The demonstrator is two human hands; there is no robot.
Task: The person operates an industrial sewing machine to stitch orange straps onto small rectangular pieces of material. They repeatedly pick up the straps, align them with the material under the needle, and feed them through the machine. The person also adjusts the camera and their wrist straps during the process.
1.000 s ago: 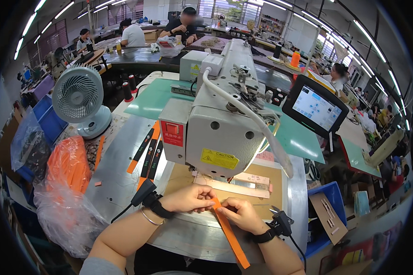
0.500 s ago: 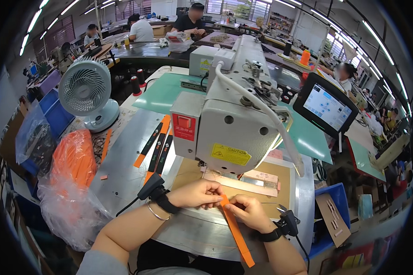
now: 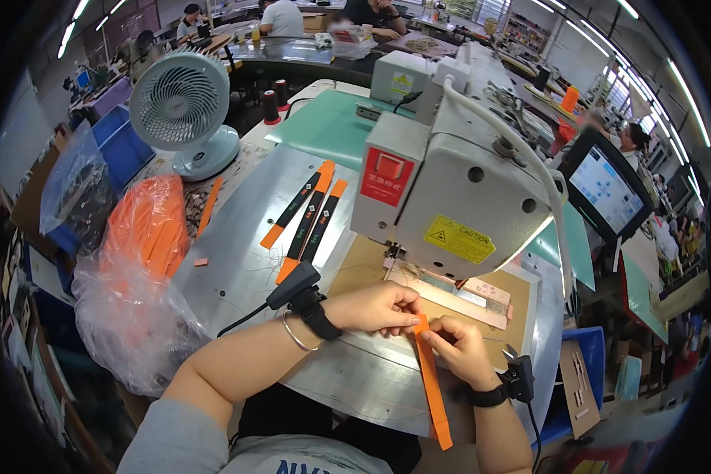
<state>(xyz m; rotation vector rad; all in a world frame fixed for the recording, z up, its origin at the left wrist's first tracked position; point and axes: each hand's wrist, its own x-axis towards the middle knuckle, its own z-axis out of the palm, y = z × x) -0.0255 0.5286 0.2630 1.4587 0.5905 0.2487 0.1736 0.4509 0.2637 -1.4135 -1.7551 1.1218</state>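
One clear bag (image 3: 138, 332) of orange pieces (image 3: 162, 237) is seen at left. Fan (image 3: 180, 99) is placed behind it. Black-and-orange straps (image 3: 317, 225) are laid on metal plate (image 3: 229, 225). Top of orange strip (image 3: 430, 379) is pinched by left hand (image 3: 381, 306); strip is slanted down past plate's near edge, before sewing machine (image 3: 482, 193). Just below top, strip is clamped between thumb and fingers of right hand (image 3: 464, 351). Screen (image 3: 604, 186) is mounted beside machine; cardboard (image 3: 578, 391) is propped against blue bin (image 3: 598, 351).
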